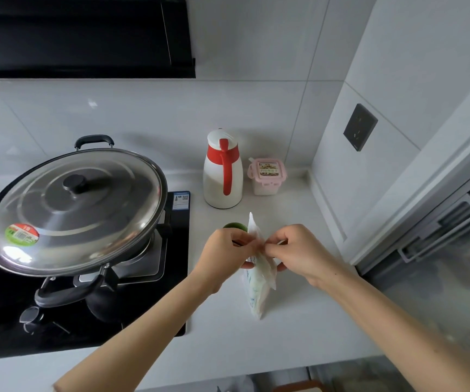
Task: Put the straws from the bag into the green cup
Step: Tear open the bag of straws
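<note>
White tiled walls (143, 114) back a pale countertop (298, 321), with a black hood (72, 35) over the hob (175, 278) and a dark socket (360, 127) at right.

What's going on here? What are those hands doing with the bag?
A person is holding a clear plastic bag upright at the white counter. The left hand and the right hand both pinch it near the top, as if opening it. The green cup stands just behind the left hand, mostly hidden. No straw is out of the bag yet, as far as shows.
</note>
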`<act>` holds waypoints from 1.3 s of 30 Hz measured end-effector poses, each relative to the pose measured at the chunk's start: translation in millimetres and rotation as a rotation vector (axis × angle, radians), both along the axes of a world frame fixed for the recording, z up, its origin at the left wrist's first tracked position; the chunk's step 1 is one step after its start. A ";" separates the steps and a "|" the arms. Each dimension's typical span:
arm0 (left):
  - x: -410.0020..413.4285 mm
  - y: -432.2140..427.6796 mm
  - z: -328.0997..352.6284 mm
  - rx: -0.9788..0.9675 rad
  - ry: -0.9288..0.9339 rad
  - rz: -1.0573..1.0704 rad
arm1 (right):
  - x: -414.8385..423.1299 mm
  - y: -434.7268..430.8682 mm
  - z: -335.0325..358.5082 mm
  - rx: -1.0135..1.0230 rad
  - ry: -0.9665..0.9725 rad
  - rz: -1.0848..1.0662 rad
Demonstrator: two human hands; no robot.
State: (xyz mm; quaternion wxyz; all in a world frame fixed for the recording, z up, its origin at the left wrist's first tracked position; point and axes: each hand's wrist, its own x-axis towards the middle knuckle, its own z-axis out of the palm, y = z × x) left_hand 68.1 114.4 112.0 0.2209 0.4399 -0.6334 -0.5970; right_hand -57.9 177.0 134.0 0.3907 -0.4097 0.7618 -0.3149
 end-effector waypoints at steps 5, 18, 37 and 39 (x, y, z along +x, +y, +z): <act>-1.3 3.2 -1.7 -0.119 -0.130 -0.028 | 6.6 0.3 -2.4 -0.029 0.096 0.013; -0.4 8.1 3.8 -0.453 -0.303 -0.056 | 12.8 2.1 2.9 -0.075 0.466 0.163; 6.9 4.5 -26.6 -0.356 -0.105 -0.453 | -11.8 10.4 22.0 -0.047 0.283 0.086; -5.0 15.7 -29.4 -0.408 -0.039 -0.379 | -12.9 12.3 24.2 -0.040 0.271 0.090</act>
